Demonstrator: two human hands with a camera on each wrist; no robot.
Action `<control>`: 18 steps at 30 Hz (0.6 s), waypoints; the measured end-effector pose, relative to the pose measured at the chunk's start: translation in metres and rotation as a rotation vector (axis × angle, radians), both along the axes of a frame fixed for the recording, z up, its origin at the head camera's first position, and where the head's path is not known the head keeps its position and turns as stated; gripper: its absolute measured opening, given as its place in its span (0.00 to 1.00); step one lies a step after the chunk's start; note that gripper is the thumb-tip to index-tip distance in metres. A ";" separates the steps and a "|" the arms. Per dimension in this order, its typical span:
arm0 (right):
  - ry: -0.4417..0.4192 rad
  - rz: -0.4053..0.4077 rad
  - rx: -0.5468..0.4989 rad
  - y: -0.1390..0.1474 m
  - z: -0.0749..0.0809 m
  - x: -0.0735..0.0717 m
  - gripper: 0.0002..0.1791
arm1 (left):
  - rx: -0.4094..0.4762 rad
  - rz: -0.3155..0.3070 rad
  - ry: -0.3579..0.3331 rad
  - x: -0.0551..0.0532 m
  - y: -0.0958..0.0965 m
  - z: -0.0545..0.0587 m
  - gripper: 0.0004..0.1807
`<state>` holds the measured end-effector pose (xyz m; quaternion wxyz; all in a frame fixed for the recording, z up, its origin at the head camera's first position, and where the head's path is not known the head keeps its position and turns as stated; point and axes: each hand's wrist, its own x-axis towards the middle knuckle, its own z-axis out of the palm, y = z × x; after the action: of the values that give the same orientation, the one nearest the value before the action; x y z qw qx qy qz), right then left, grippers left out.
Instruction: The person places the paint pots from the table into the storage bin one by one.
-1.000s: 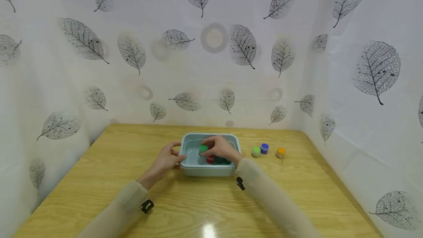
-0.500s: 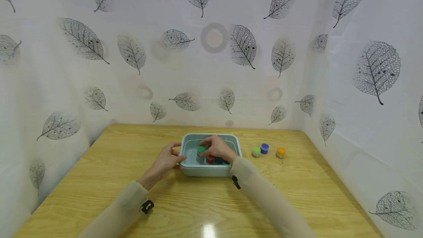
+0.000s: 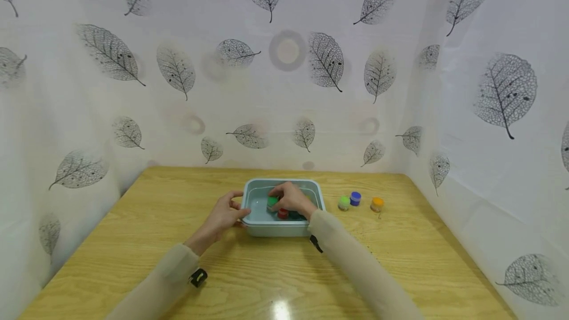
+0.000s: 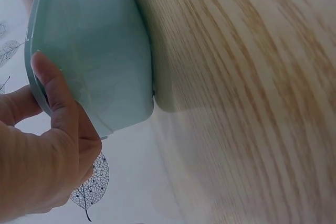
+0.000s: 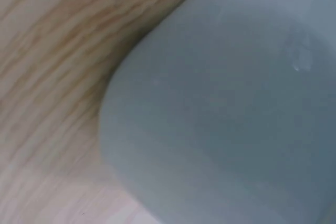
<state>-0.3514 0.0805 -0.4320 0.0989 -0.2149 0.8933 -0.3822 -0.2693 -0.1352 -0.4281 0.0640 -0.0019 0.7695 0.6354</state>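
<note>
A pale blue-green plastic tub [image 3: 262, 231] stands on the table. My left hand [image 3: 223, 215] grips its left rim, and in the left wrist view the thumb [image 4: 55, 85] lies over the edge with the fingers outside. Inside the tub my right hand [image 3: 293, 199] pinches a small green-lidded jar [image 3: 271, 203], low near the tub floor. Right beside it sits a red jar [image 3: 282, 214]. Dark jars [image 3: 295, 216] show further right under the hand, partly hidden. Only the tub's outer wall [image 5: 210, 103] fills most of the right wrist view; the hand is out of that frame.
To the tub's right on the wooden table [image 3: 213, 290] stand a light green jar [image 3: 344, 203], a blue jar [image 3: 355, 198] and an orange jar [image 3: 377, 204]. A leaf-patterned white curtain [image 3: 249, 93] hangs behind the table and along both sides.
My right hand has moved slightly left and lowered the green-lidded jar deeper into the tub, the forearm following to the left. The left hand keeps its place on the rim.
</note>
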 end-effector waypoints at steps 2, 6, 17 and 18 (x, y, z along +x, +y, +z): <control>0.004 -0.003 0.010 0.000 -0.001 0.000 0.23 | 0.001 0.000 0.002 0.000 0.000 -0.001 0.33; 0.011 -0.013 0.022 0.000 -0.001 0.001 0.21 | 0.002 -0.002 0.003 0.000 0.000 -0.002 0.33; 0.039 -0.032 0.031 -0.002 -0.003 -0.001 0.17 | 0.008 -0.005 0.004 0.000 0.000 -0.001 0.33; 0.043 -0.036 0.036 -0.002 -0.003 -0.001 0.17 | 0.008 -0.004 0.003 0.000 0.000 -0.001 0.33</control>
<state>-0.3519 0.0783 -0.4347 0.0769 -0.2052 0.9057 -0.3630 -0.2693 -0.1349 -0.4288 0.0640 0.0006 0.7671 0.6383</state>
